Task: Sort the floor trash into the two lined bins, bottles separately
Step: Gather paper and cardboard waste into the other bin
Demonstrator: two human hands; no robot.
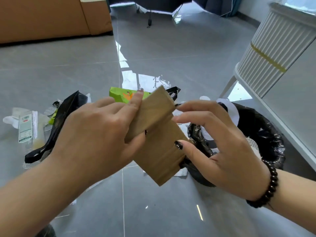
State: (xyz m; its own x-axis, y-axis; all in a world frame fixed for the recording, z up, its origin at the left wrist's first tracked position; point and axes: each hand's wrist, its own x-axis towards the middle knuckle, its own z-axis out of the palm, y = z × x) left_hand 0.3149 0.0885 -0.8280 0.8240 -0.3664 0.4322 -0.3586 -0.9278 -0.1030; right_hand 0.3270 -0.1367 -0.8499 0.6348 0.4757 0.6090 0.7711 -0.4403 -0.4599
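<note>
**Folded brown cardboard held over the lined bin**

Obs.: A folded strip of brown cardboard (153, 134) sits mid-frame, held in the air between both hands. Left hand (99, 134) grips its upper fold: fingers wrapped over the far face, thumb clamped on the near face. Right hand (217, 146) is only partly closed; the thumb presses the lower panel near its 3 o'clock edge and the fingers are spread and loosely curved at the fold's 2 o'clock side. Whether those fingertips touch the cardboard I cannot tell.

Location: cardboard hangs just beside and above the black-lined bin (266, 139), which lies at 3–4 o'clock from it. A green packet (119, 95) shows behind the left fingers at 11 o'clock. A black bag (61, 120) and a clear wrapper (27, 127) lie on the grey floor (171, 48) at 9 o'clock.

Handling estimate: light, dry, fairly stiff across the panels but creased, so it bends at the folds. Not fragile, not slippery. Best held across a fold line, thumb opposed to fingers. Not a bottle, so judged general-waste.
</note>
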